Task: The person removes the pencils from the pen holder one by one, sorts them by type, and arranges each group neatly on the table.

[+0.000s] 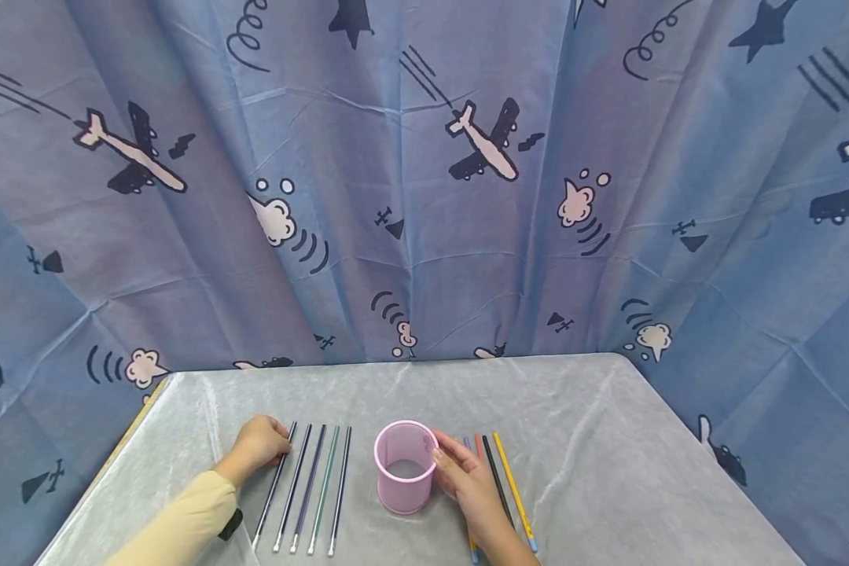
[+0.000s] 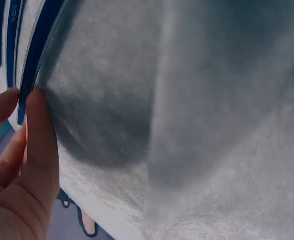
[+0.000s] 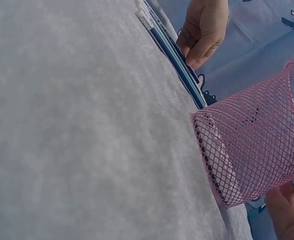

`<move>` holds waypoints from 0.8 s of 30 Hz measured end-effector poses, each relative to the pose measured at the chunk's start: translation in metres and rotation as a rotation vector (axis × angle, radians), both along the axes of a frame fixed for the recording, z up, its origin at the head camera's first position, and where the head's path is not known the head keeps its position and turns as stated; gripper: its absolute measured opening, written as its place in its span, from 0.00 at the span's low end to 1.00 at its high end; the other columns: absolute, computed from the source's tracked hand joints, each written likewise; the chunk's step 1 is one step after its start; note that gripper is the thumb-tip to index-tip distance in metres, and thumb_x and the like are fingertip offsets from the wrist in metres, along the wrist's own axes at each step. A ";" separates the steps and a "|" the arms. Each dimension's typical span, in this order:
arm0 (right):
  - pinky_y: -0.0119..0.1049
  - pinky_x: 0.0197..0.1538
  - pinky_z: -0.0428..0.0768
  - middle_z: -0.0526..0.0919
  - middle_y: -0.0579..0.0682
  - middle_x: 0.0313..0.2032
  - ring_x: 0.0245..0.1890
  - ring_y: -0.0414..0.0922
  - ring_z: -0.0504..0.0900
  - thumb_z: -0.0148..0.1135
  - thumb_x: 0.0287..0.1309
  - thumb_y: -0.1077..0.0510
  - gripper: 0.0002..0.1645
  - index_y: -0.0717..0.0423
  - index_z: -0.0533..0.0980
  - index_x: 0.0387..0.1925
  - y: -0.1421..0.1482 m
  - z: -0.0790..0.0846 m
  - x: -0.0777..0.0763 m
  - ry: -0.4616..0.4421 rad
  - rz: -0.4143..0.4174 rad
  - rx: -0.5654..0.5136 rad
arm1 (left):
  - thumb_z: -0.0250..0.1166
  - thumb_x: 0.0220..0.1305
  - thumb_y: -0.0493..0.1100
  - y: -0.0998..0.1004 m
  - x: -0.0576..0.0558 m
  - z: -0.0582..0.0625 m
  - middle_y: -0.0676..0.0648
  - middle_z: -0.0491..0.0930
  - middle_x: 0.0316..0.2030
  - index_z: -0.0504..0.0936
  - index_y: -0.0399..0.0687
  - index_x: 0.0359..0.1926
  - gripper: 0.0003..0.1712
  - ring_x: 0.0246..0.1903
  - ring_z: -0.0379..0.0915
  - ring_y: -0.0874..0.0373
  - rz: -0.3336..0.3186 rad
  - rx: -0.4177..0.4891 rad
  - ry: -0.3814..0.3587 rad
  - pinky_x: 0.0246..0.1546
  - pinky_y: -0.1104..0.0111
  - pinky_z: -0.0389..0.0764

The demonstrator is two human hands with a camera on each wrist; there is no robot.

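My left hand [image 1: 258, 448] is at the far end of the leftmost dark pencil [image 1: 272, 494], which lies on the table at the end of a row. In the left wrist view the thumb and a finger pinch the tip of this dark blue pencil [image 2: 36, 47]. A pink mesh pencil cup [image 1: 405, 498] stands upright at the middle of the table, its mouth facing up. Round the cup's right side my right hand [image 1: 477, 489] holds it, with the thumb near the rim. The right wrist view shows the fingers of the right hand [image 3: 289, 212] against the mesh wall.
Several more pencils lie side by side between the left hand and cup, including a green pencil [image 1: 324, 489]. Right of the cup, partly under the right hand, lie a black pencil [image 1: 497, 479], a yellow pencil [image 1: 515, 489] and others. A patterned curtain [image 1: 424, 196] hangs behind the grey-covered table [image 1: 608, 472].
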State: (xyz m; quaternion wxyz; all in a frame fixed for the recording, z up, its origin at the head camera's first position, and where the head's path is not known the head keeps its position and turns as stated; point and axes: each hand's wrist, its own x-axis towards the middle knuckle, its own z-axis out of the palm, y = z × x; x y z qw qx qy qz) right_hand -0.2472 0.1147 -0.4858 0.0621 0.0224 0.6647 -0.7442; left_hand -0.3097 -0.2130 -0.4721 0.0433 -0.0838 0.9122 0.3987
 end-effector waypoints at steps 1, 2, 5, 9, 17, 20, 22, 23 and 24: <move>0.24 0.51 0.83 0.76 0.59 0.64 0.53 0.34 0.80 0.59 0.69 0.51 0.33 0.63 0.67 0.68 0.000 0.000 0.000 0.001 0.000 -0.001 | 0.66 0.48 0.28 0.000 0.001 0.001 0.45 0.78 0.20 0.80 0.30 0.27 0.04 0.15 0.71 0.63 -0.006 -0.020 0.010 0.18 0.74 0.80; 0.25 0.51 0.83 0.76 0.59 0.65 0.53 0.34 0.80 0.59 0.69 0.51 0.33 0.63 0.67 0.68 0.000 0.000 0.000 0.003 0.002 -0.002 | 0.65 0.49 0.29 0.000 0.001 0.002 0.46 0.78 0.19 0.81 0.30 0.27 0.03 0.15 0.72 0.63 -0.009 -0.039 0.020 0.18 0.73 0.80; 0.27 0.53 0.84 0.75 0.60 0.65 0.55 0.37 0.80 0.59 0.69 0.51 0.33 0.64 0.68 0.68 -0.001 0.001 0.000 0.011 0.012 -0.005 | 0.60 0.53 0.31 -0.003 0.001 0.007 0.49 0.77 0.14 0.82 0.30 0.28 0.06 0.14 0.72 0.62 -0.002 -0.087 0.054 0.19 0.73 0.76; 0.35 0.58 0.84 0.76 0.61 0.64 0.59 0.44 0.80 0.60 0.68 0.51 0.33 0.66 0.69 0.66 -0.001 0.001 -0.002 0.010 0.028 0.004 | 0.55 0.56 0.35 -0.010 -0.002 0.016 0.51 0.78 0.13 0.82 0.28 0.34 0.13 0.14 0.72 0.63 0.044 -0.078 0.084 0.20 0.73 0.73; 0.47 0.62 0.82 0.78 0.61 0.62 0.61 0.48 0.79 0.60 0.68 0.48 0.33 0.69 0.71 0.63 0.001 0.001 -0.005 -0.006 0.044 0.040 | 0.53 0.62 0.39 -0.022 -0.005 0.026 0.42 0.84 0.25 0.79 0.23 0.43 0.20 0.20 0.78 0.65 0.120 0.054 0.062 0.23 0.74 0.81; 0.45 0.60 0.83 0.79 0.60 0.60 0.58 0.45 0.80 0.61 0.67 0.49 0.32 0.69 0.72 0.62 0.003 -0.001 -0.003 -0.013 0.039 0.041 | 0.52 0.62 0.39 -0.027 -0.004 0.025 0.38 0.85 0.29 0.78 0.22 0.45 0.21 0.23 0.79 0.64 0.129 0.083 0.056 0.25 0.74 0.83; 0.44 0.59 0.84 0.80 0.60 0.59 0.56 0.44 0.81 0.62 0.66 0.50 0.32 0.69 0.72 0.62 0.005 -0.002 -0.004 -0.012 0.037 0.045 | 0.51 0.63 0.39 -0.031 -0.003 0.024 0.37 0.86 0.31 0.77 0.21 0.46 0.22 0.24 0.81 0.63 0.136 0.089 0.053 0.26 0.74 0.84; 0.45 0.59 0.84 0.80 0.60 0.59 0.56 0.44 0.82 0.62 0.66 0.49 0.32 0.69 0.73 0.61 0.007 -0.002 -0.005 -0.010 0.037 0.052 | 0.51 0.63 0.39 -0.033 -0.002 0.023 0.36 0.86 0.32 0.77 0.21 0.47 0.22 0.24 0.82 0.63 0.138 0.090 0.052 0.26 0.73 0.85; 0.45 0.59 0.84 0.80 0.61 0.60 0.57 0.46 0.82 0.62 0.66 0.49 0.32 0.69 0.73 0.62 0.009 -0.001 -0.007 -0.012 0.038 0.065 | 0.50 0.63 0.39 -0.034 -0.002 0.023 0.35 0.86 0.33 0.76 0.20 0.47 0.22 0.25 0.82 0.62 0.141 0.094 0.047 0.27 0.73 0.85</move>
